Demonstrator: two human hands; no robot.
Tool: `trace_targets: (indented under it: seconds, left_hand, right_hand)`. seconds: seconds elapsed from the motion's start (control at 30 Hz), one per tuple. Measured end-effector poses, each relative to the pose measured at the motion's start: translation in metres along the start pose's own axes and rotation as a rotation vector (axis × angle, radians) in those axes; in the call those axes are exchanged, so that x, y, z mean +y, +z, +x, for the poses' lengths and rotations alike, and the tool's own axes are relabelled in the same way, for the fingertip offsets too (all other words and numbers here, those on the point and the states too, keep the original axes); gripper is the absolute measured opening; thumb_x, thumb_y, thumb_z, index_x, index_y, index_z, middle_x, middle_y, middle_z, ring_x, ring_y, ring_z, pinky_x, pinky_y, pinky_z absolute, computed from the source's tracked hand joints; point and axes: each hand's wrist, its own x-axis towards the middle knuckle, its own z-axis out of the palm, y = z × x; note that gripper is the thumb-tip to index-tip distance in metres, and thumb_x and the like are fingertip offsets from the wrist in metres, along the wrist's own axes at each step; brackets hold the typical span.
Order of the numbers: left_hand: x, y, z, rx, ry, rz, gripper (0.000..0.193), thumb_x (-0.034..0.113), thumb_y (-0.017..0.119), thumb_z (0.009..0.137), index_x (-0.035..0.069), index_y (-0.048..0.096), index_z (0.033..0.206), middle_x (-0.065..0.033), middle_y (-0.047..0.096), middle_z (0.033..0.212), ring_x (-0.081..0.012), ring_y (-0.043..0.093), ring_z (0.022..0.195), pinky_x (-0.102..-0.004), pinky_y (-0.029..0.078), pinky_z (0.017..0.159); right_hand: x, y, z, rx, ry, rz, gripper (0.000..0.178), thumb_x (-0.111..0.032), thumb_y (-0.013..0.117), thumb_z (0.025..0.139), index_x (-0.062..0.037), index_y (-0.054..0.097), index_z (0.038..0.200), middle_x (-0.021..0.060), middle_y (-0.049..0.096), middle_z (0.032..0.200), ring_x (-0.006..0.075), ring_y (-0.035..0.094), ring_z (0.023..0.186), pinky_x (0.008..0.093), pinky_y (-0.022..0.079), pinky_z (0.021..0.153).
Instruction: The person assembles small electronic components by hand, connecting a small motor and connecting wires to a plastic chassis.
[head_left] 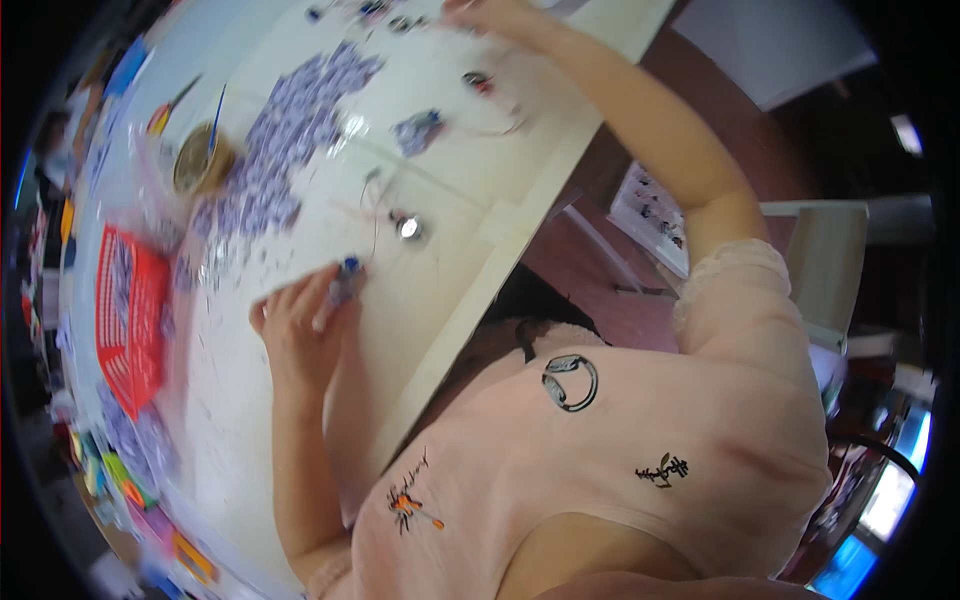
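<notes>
On the white table, my left hand [302, 315] is closed with its fingertips around a small pale purple piece [343, 287] that has a dark blue end. Just beyond it lies a round silver part [408, 228] with thin reddish wires. My right hand [495, 16] reaches to the far edge of the view, blurred and partly cut off, beside small dark round parts [402, 23]; its grip is not clear. Between the hands rest another purple piece [417, 131] and a round metal part with red [478, 80], with a thin wire near them.
A large spread of small purple pieces [290, 130] covers the table's far side. Nearby stand a brown bowl [190, 165] with a blue stick, a red plastic basket [150, 320] and a clear bag [150, 200]. A white tray of small parts [650, 215] sits below the table edge.
</notes>
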Motion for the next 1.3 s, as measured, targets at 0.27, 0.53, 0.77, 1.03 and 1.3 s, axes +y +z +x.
trace_targets:
  seconds: [0.27, 0.53, 0.77, 1.03, 1.3]
  left_hand:
    - [-0.018, -0.008, -0.004, 0.172, -0.091, -0.071, 0.040, 0.015, 0.070, 0.077, 0.014, 0.061, 0.116, -0.0059, 0.063, 0.109, -0.0185, 0.057, 0.097, -0.0338, 0.034, 0.091]
    - [-0.169, -0.035, -0.021, 0.434, -0.465, -0.268, 0.031, 0.008, 0.054, 0.087, 0.005, 0.059, 0.118, -0.0095, 0.067, 0.103, -0.0158, 0.062, 0.089, -0.0273, 0.046, 0.081]
    - [-0.223, -0.042, -0.046, 0.510, -0.597, -0.396, 0.027, 0.006, 0.052, 0.087, 0.003, 0.063, 0.111, -0.0097, 0.067, 0.101, -0.0142, 0.062, 0.094, -0.0248, 0.044, 0.083]
    - [-0.299, -0.063, -0.090, 0.535, -0.636, 0.032, 0.026, 0.017, 0.054, 0.086, 0.007, 0.065, 0.107, -0.0122, 0.068, 0.097, -0.0241, 0.064, 0.092, -0.0317, 0.046, 0.083]
    - [-0.272, -0.052, -0.064, 0.297, -0.599, 0.367, 0.035, 0.029, 0.058, 0.083, 0.016, 0.061, 0.116, -0.0129, 0.062, 0.107, -0.0308, 0.058, 0.100, -0.0428, 0.044, 0.086]
  right_hand:
    - [-0.116, -0.062, -0.051, 0.017, -0.216, 1.043, 0.026, -0.018, 0.049, 0.092, -0.0008, 0.055, 0.110, 0.0026, 0.056, 0.076, 0.0093, 0.054, 0.061, 0.0246, 0.048, 0.055]
    - [-0.198, -0.027, -0.127, -0.418, -0.428, 1.254, 0.032, -0.022, 0.045, 0.095, -0.0002, 0.053, 0.116, 0.0122, 0.062, 0.092, 0.0173, 0.061, 0.069, 0.0279, 0.053, 0.065]
    - [-0.223, 0.055, -0.189, -0.866, 0.031, 1.330, 0.061, -0.025, 0.052, 0.085, 0.0034, 0.032, 0.136, 0.0204, 0.051, 0.114, 0.0217, 0.062, 0.075, 0.0335, 0.050, 0.064]
    - [-0.206, 0.155, -0.226, -0.947, 0.104, 1.267, 0.037, 0.010, 0.052, 0.082, 0.0013, 0.053, 0.118, 0.0132, 0.060, 0.114, 0.0189, 0.061, 0.100, 0.0311, 0.048, 0.089]
    - [-0.200, 0.176, -0.230, -0.981, 0.291, 1.072, 0.026, 0.008, 0.056, 0.082, 0.0011, 0.059, 0.107, 0.0093, 0.064, 0.103, 0.0148, 0.061, 0.097, 0.0267, 0.048, 0.085]
